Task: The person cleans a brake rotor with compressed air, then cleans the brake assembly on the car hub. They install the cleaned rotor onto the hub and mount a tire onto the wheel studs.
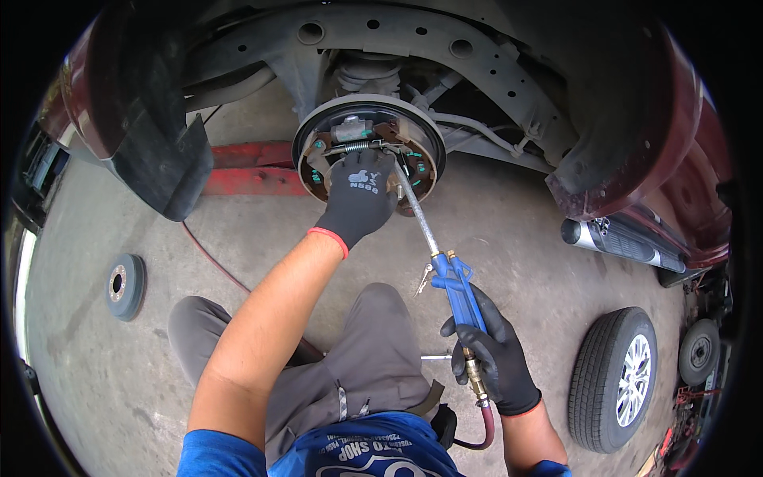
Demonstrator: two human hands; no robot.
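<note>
My left hand (362,191), in a black glove, reaches into the drum brake assembly (433,143) under the raised vehicle. Its fingers are bent and closed at the hub, just below a coil spring (358,146); their tips and whatever they grip are hidden. In my gloved right hand (501,354) is a blue air blow gun (458,294), held by its body near the brass hose fitting. The gun's long metal nozzle (420,213) slants up to the brake, its end right beside my left hand. Brake shoes (421,163) and a wheel cylinder (351,129) show around the hub.
A brake drum (125,288) lies on the floor at left. At right stands a wheel with tyre (616,381). Behind the brake is a red jack-like beam (250,181). A red hose (211,258) crosses the floor; fender edges (620,175) hang on both sides.
</note>
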